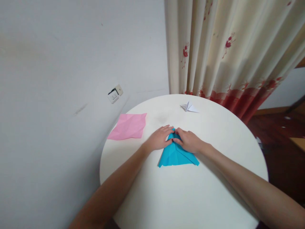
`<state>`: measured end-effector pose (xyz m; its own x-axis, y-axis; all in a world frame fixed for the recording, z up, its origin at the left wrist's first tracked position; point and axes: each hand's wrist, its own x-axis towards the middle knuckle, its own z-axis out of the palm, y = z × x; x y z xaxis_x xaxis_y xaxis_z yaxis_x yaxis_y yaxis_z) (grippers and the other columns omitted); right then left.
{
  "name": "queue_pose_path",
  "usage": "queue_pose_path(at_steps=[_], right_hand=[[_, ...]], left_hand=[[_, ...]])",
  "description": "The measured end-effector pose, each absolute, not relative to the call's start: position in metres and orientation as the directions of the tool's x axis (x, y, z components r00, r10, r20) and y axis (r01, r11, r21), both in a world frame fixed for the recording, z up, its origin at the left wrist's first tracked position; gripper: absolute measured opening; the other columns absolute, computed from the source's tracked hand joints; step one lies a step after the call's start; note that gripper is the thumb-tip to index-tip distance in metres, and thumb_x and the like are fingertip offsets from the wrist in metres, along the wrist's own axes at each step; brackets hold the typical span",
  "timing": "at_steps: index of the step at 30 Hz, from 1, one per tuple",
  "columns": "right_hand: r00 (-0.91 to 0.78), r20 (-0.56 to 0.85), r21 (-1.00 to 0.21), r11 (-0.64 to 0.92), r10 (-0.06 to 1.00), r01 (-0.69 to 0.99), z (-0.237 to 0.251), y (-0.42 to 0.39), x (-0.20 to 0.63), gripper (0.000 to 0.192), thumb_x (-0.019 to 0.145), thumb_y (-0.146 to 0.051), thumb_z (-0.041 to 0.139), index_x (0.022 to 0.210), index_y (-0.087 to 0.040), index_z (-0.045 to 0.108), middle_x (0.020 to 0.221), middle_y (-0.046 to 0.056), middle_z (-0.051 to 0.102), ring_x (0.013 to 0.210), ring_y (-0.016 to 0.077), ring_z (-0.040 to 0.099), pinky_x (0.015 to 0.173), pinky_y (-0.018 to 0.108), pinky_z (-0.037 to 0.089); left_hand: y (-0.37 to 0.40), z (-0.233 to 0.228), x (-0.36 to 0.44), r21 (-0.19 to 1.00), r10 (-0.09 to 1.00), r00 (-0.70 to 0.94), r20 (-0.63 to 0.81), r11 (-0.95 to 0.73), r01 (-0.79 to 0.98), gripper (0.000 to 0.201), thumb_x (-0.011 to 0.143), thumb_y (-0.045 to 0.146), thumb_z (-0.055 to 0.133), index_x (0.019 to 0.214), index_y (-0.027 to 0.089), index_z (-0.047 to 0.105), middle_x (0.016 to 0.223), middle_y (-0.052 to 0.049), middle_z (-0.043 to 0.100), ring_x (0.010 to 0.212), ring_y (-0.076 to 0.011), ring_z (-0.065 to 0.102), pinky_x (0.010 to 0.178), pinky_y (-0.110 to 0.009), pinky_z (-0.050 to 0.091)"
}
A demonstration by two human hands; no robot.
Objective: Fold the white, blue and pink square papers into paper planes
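**Both hands pressed on blue folded paper at the table's middle**

Across the lower half of my view spreads the round white table (214,190), pushed up against a pale grey wall (59,63) on its left side. Behind the table hangs a cream curtain with red flower print and a red hem (226,47), and a white wall socket (115,93) sits low on the wall.

Near the table's left edge lies a creased pink paper sheet (128,126), flat and well apart from my hands. At the far side rests a small white folded paper figure (189,107), near the curtain.

At the table's middle lies the blue paper folded into a triangle (177,156), wide edge toward me, tip pointing away. My left hand (160,138) lies flat on its upper left part, fingers stretched out and pressing down rather than gripping. My right hand (190,140) rests on the upper right part, fingers slightly curled, fingertips meeting the left hand's at the tip.
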<state>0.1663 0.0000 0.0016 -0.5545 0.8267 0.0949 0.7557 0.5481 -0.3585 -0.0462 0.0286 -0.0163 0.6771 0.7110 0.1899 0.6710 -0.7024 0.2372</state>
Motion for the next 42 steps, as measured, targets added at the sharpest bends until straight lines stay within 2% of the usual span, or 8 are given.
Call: queue_pose_path(at_steps=[6,10,15,19,24,26,33,42], right_hand=[[-0.579,0.076,-0.360,0.564,0.812,0.743,0.006,-0.004,0.165,0.043,0.101,-0.048,0.036,0.125,-0.015,0.047,0.123,0.018,0.061,0.110,0.0283,0.061,0.088,0.039,0.045],[-0.621,0.091,-0.360,0.607,0.779,0.708,0.003,-0.005,0.164,0.051,0.100,-0.050,0.038,0.138,-0.017,0.043,0.146,0.019,0.046,0.139,0.0340,0.038,0.101,0.047,0.041],[-0.630,0.042,-0.401,0.590,0.776,0.701,-0.002,0.000,0.167,0.066,0.093,-0.044,0.054,0.151,-0.023,0.029,0.155,0.015,0.036,0.145,0.0343,0.029,0.105,0.051,0.039],[-0.606,0.063,-0.426,0.570,0.793,0.702,-0.004,0.002,0.169,0.064,0.093,-0.043,0.055,0.148,-0.019,0.034,0.152,0.017,0.041,0.143,0.0339,0.033,0.106,0.048,0.038],[-0.505,0.101,-0.456,0.491,0.857,0.743,-0.004,0.003,0.166,0.040,0.097,-0.030,0.045,0.136,-0.022,0.047,0.138,0.012,0.057,0.120,0.0252,0.059,0.097,0.037,0.045],[-0.488,0.101,-0.459,0.476,0.867,0.750,-0.005,0.003,0.165,0.037,0.097,-0.025,0.043,0.134,-0.023,0.049,0.133,0.009,0.060,0.113,0.0224,0.062,0.094,0.034,0.046],[-0.495,0.119,-0.388,0.499,0.861,0.775,-0.011,0.001,0.162,0.061,0.091,-0.043,0.058,0.145,-0.020,0.040,0.146,0.016,0.049,0.139,0.0291,0.041,0.108,0.043,0.038],[-0.468,0.087,-0.369,0.465,0.879,0.805,-0.011,-0.001,0.158,0.075,0.086,-0.049,0.063,0.149,-0.020,0.035,0.148,0.017,0.046,0.139,0.0320,0.039,0.106,0.047,0.039]], left_hand=[[0.039,-0.010,-0.048,0.284,0.719,0.650,0.245,-0.695,0.661,0.044,0.095,0.036,0.049,0.136,0.019,0.052,0.133,-0.010,0.059,0.125,-0.0226,0.052,0.109,-0.039,0.041],[0.044,-0.005,-0.054,0.292,0.682,0.698,0.220,-0.729,0.620,0.043,0.093,0.040,0.053,0.134,0.026,0.057,0.131,-0.006,0.062,0.120,-0.0237,0.053,0.106,-0.041,0.042],[0.042,-0.010,-0.056,0.301,0.666,0.708,0.237,-0.743,0.598,0.043,0.090,0.044,0.059,0.130,0.029,0.061,0.139,-0.003,0.058,0.127,-0.0244,0.047,0.111,-0.044,0.037],[0.041,-0.016,-0.060,0.298,0.657,0.721,0.220,-0.749,0.592,0.054,0.086,0.050,0.064,0.134,0.027,0.057,0.146,-0.004,0.051,0.137,-0.0264,0.040,0.116,-0.045,0.031],[0.042,-0.018,-0.063,0.324,0.672,0.723,0.158,-0.727,0.605,0.068,0.082,0.058,0.065,0.141,0.030,0.049,0.152,-0.005,0.044,0.144,-0.0288,0.032,0.120,-0.049,0.021],[0.042,-0.017,-0.064,0.334,0.671,0.730,0.130,-0.723,0.605,0.074,0.080,0.063,0.064,0.144,0.031,0.045,0.153,-0.005,0.041,0.146,-0.0294,0.028,0.120,-0.050,0.018],[0.042,-0.014,-0.068,0.338,0.634,0.772,0.053,-0.738,0.583,0.096,0.071,0.072,0.066,0.152,0.032,0.032,0.160,-0.006,0.028,0.149,-0.0323,0.017,0.121,-0.054,0.009],[0.043,-0.014,-0.068,0.295,0.606,0.794,-0.046,-0.752,0.590,0.106,0.072,0.072,0.064,0.156,0.026,0.019,0.163,-0.009,0.013,0.151,-0.0337,0.004,0.119,-0.056,0.000]])
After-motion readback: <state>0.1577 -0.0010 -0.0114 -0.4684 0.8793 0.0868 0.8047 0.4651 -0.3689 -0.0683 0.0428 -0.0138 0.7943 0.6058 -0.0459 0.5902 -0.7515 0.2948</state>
